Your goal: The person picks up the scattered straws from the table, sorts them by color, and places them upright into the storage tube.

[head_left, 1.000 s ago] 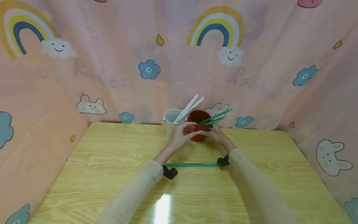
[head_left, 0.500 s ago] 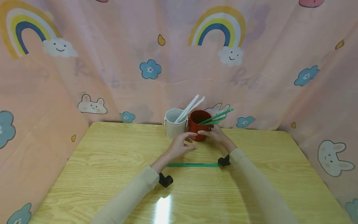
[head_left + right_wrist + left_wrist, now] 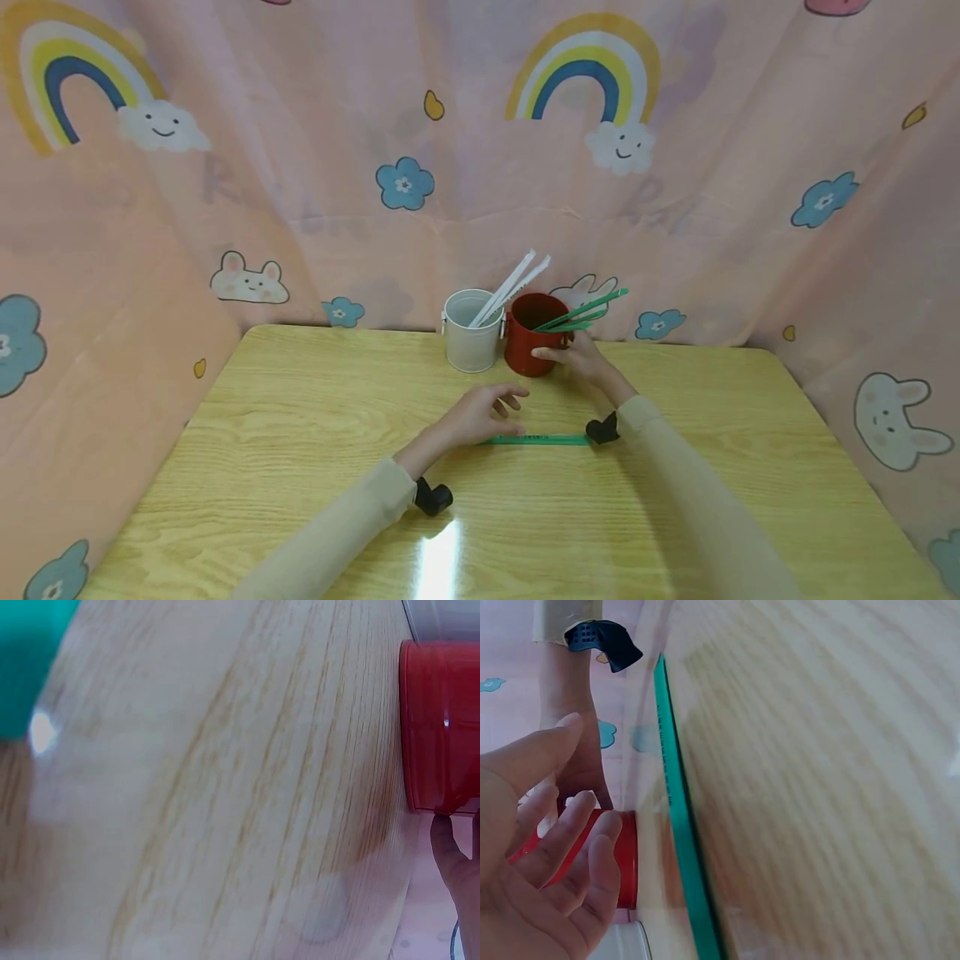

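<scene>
A green wrapped straw (image 3: pixel 558 440) lies flat across the table. My left hand (image 3: pixel 480 415) is over its left part, fingers loosely bent and holding nothing; in the left wrist view the straw (image 3: pixel 676 795) runs beside that hand, apart from the fingers. At the back, my right hand (image 3: pixel 588 365) holds the right side of a red metal bucket (image 3: pixel 527 350), thumb along the front; its other fingers are mostly hidden. Several green straws (image 3: pixel 600 306) lean rightward out of this bucket. To its left stands a white bucket (image 3: pixel 471 348) with white wrapped straws (image 3: pixel 517 283) in it.
Both buckets stand at the back edge of the wooden table (image 3: pixel 300 417), close to a pink patterned curtain (image 3: pixel 337 208). Black wrist mounts (image 3: pixel 433 497) stick out below both sleeves. A bright reflection shows on the table's front part.
My left hand has come away from the red bucket, moving down and toward me to the straw on the table. My right hand has stayed at the red bucket.
</scene>
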`<state>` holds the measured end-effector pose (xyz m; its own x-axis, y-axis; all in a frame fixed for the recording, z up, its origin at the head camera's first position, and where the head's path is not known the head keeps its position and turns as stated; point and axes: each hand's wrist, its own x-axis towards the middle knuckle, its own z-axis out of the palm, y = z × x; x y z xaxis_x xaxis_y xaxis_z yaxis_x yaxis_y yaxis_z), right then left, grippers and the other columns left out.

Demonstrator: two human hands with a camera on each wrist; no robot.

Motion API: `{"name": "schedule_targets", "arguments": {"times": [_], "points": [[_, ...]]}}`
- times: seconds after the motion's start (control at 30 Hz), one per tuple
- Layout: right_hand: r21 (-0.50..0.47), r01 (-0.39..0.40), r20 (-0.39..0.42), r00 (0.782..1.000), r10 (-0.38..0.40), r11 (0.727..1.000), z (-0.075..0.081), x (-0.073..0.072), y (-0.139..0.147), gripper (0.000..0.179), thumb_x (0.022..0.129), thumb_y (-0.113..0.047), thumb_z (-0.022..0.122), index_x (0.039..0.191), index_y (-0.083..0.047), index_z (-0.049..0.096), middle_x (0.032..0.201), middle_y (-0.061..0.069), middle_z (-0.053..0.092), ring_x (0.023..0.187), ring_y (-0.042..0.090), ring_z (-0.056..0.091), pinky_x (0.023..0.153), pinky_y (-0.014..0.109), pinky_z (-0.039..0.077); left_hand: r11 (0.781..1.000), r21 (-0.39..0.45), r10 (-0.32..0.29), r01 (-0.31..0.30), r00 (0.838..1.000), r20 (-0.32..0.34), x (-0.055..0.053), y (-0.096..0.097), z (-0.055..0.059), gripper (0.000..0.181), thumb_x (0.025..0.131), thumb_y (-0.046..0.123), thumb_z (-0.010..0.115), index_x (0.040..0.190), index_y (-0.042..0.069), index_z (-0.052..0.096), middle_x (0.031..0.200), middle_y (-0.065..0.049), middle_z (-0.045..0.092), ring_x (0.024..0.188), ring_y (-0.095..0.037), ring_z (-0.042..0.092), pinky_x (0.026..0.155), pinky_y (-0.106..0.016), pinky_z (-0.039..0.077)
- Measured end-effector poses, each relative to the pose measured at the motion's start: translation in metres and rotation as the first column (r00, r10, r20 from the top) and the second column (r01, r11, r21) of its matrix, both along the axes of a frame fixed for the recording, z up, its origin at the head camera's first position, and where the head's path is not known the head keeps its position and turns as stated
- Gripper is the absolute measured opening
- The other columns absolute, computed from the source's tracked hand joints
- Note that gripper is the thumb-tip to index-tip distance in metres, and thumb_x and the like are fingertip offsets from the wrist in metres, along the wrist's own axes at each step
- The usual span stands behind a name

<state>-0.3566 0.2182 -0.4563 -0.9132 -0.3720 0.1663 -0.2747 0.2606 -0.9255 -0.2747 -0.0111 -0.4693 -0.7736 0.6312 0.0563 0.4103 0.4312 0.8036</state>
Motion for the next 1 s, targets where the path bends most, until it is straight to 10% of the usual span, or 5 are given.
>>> {"name": "schedule_targets", "arguments": {"times": [0.53, 1.0], "points": [[0.012, 0.017, 0.045, 0.999, -0.018, 1.0, -0.0007, -0.0023, -0.0001, 0.075, 0.083, -0.007, 0.073, 0.144, 0.001, 0.03, 0.146, 0.023, 0.039, 0.132, 0.036, 0.036, 0.112, 0.058, 0.029, 0.972, -0.227, -0.048, 0.059, 0.997, 0.055, 0.0062, -0.0059, -0.003, 0.051, 0.082, 0.027, 0.077, 0.128, 0.014, 0.06, 0.105, 0.0, 0.069, 0.087, -0.007, 0.063, 0.08, -0.02, 0.05], [0.006, 0.005, 0.03, 1.0, -0.005, 1.0, -0.0023, -0.0018, 0.0012, 0.074, 0.085, -0.008, 0.072, 0.145, 0.001, 0.03, 0.146, 0.023, 0.038, 0.132, 0.036, 0.036, 0.112, 0.058, 0.028, 0.952, -0.306, -0.041, 0.031, 0.999, -0.027, 0.0091, -0.0052, -0.0082, 0.038, 0.082, 0.021, 0.077, 0.119, 0.014, 0.067, 0.104, 0.002, 0.072, 0.09, -0.007, 0.066, 0.079, -0.019, 0.051]]}}
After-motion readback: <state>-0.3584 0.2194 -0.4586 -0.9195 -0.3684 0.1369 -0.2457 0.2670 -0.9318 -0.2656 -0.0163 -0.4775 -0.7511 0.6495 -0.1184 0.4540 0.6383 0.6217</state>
